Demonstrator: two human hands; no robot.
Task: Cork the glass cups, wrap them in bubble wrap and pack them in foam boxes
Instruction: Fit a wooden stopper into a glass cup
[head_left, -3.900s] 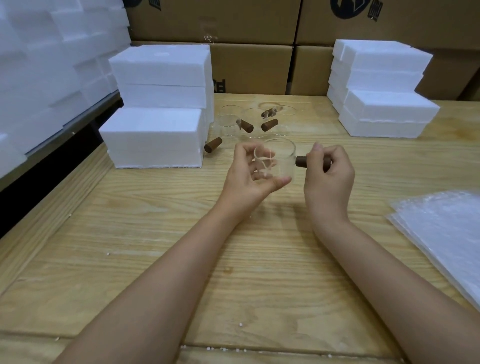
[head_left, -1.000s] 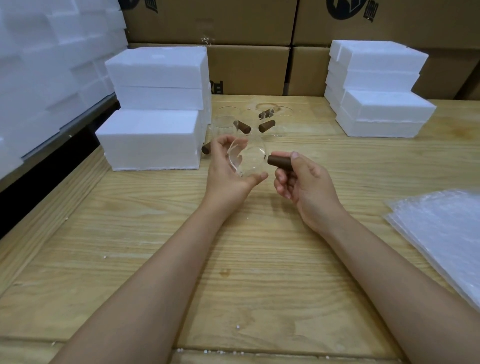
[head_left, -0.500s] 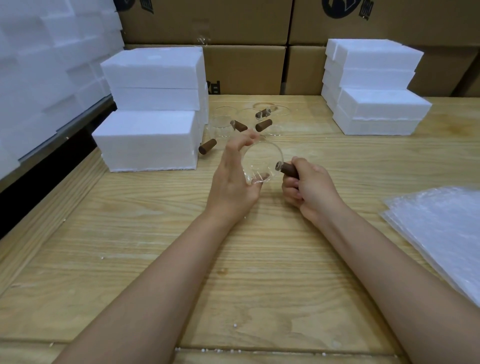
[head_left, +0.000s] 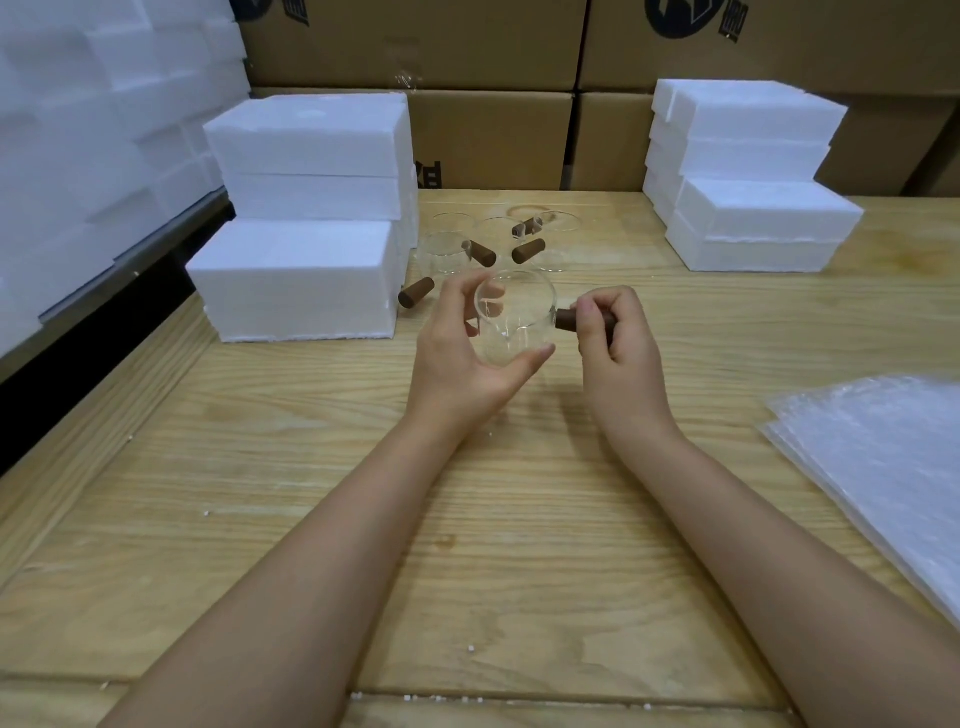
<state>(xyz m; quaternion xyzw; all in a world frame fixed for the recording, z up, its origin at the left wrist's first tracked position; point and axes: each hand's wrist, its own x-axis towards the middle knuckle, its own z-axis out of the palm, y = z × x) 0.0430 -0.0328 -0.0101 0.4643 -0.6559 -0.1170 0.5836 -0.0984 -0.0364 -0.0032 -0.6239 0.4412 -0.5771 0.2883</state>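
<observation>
Gripping the glass cup (head_left: 515, 319) is the left hand (head_left: 457, 364); the right hand (head_left: 623, 356) pinches the cork (head_left: 566, 318). Pushing too hard could crack the glass.

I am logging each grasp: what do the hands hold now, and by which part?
The left hand holds the glass cup around its body; the right hand grips the brown cork at its side.
</observation>
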